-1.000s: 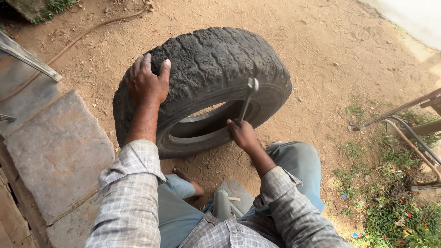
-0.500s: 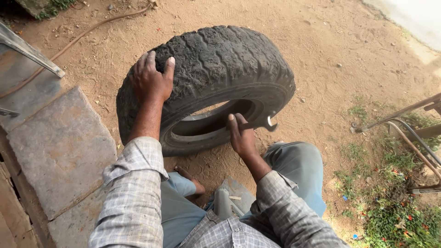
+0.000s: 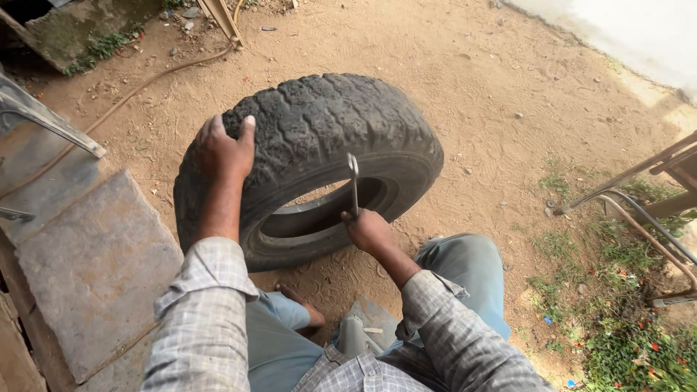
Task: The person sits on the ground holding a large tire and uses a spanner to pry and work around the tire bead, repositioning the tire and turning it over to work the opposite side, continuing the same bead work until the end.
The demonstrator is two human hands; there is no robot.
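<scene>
Head view, person seated on the dirt ground (image 3: pixel 472 94) w/ a worn black tyre (image 3: pixel 319 138) standing upright on its tread directly in front of the knees, tilting slightly toward the viewer. Left hand (image 3: pixel 223 151) is resting on top of the tread at the tyre's left shoulder, palm down, fingers spread and pressing flat; it is steadying, not gripping around anything. Right hand (image 3: pixel 368 229) is clenching the lower end of a slim metal tool, prob. a tyre lever or spanner (image 3: pixel 353 185) (head too small to tell which), at the near sidewall by the inner opening. The tool is pointing almost straight up, its upper end lying against the sidewall rubber just above the opening. Both arms are wearing grey checked sleeves (image 3: pixel 210 290); legs in light blue trousers (image 3: pixel 472 268), a bare foot (image 3: pixel 305 308) tucked near the tyre's base. A flat stone slab (image 3: pixel 87 268) is lying to the left, just beside the tyre. A thin hose or cable (image 3: pixel 138 91) is trailing across the dirt at upper left. Rusty metal frame bars (image 3: pixel 632 174) and patchy weeds (image 3: pixel 632 348) are sitting at right, well apart from the tyre
</scene>
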